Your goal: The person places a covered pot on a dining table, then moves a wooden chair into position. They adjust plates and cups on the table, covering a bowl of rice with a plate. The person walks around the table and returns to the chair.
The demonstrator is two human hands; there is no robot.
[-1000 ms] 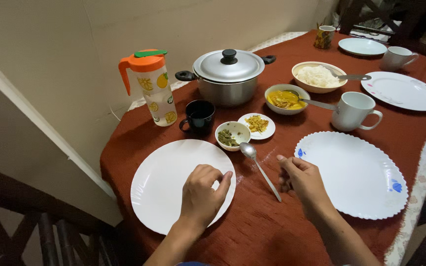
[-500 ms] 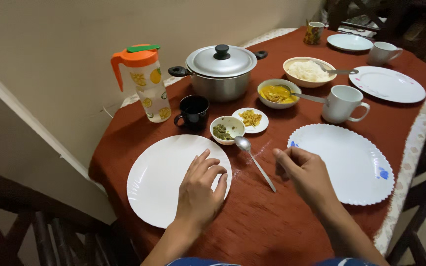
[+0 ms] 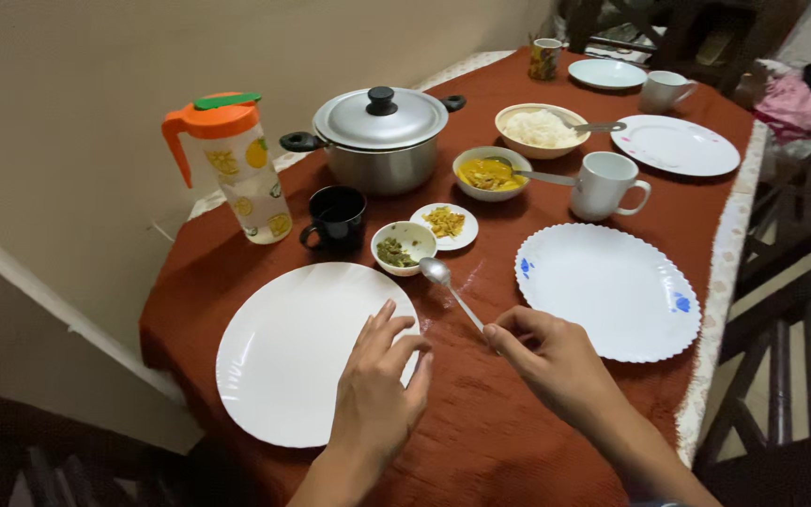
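Observation:
My left hand [image 3: 379,380] rests with fingers spread on the right edge of a round white plate [image 3: 293,352]. My right hand [image 3: 546,357] lies on the rust-red tablecloth [image 3: 509,441], its fingertips pinching the handle end of a metal spoon [image 3: 451,286]. The spoon lies flat between the two plates, bowl end pointing toward a small bowl of green pickle [image 3: 403,247]. To the right sits a scalloped white plate with blue flowers [image 3: 607,286].
Behind stand a black mug [image 3: 335,219], an orange-lidded jug [image 3: 237,164], a lidded steel pot [image 3: 379,136], a small saucer [image 3: 445,225], a curry bowl [image 3: 490,174], a rice bowl [image 3: 539,130] and a white mug [image 3: 604,185]. More plates and cups sit farther back. Wooden chairs [image 3: 781,310] flank the right edge.
My view has shifted a little. Both hands stay in nearly the same places, the right one still at the spoon's handle.

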